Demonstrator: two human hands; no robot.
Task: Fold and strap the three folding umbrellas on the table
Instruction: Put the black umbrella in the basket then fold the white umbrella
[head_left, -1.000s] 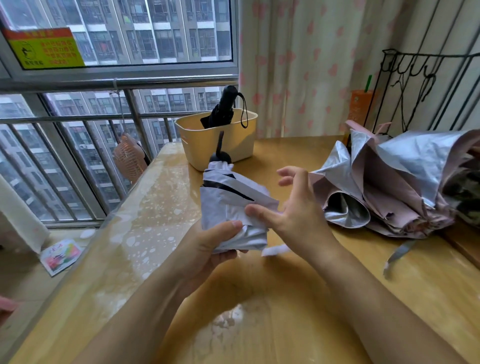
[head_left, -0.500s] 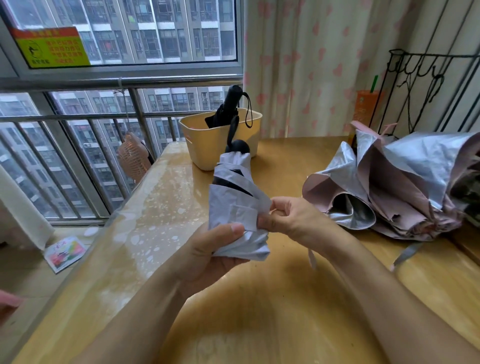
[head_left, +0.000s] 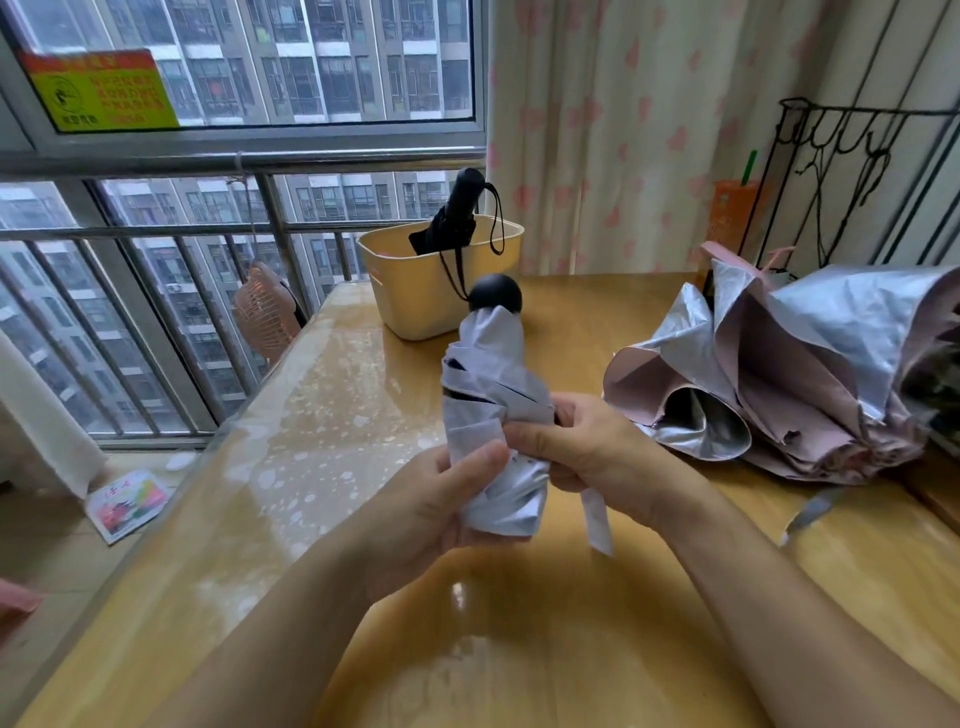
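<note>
Right hand, earlier splayed, now around white umbrella

**White umbrella in both hands**

Left hand grips the rolled white umbrella low, black knob up. Right hand pinches its mid-body, strap hanging loose. Pink-silver umbrella lies crumpled on the desk. Black umbrella stands in the yellow bin.

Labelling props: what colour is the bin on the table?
Pale yellow bin; head view.
</note>
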